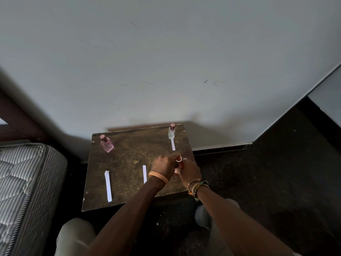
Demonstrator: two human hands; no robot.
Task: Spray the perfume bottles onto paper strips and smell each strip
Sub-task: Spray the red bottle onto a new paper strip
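Nearest the camera, the person's knees sat either side of both forearms, which reached forward over the near edge of a small dark table (129, 156). The left hand (163, 166) and right hand (191, 171) met above the table's right half, just beside the middle paper strip (144, 174). Between them was a small perfume bottle (177, 170), mostly hidden. The right hand's fingers were curled round its body. The left hand's fingertips were pinched on the cap (178, 159) at its top. Whether the cap was seated or already free could not be determined.

Assessment: the step in hand appeared to be uncapping. To do it well, the right hand should hold the bottle upright and steady while the left draws the cap straight off. The nozzle should then face a strip, away from the face. The cap is best set down clear of all strips, so that none picks up scent by contact.

To the left lay the long paper strip (108, 186), flat. Beyond, the far paper strip (173, 144) lay just in front of the clear bottle (171, 133). The pink bottle (106, 144) stood near the far left corner, well apart. Both were upright and capped. A mattress (27, 182) adjoined on the left, and a pale wall (166, 61) stood behind.
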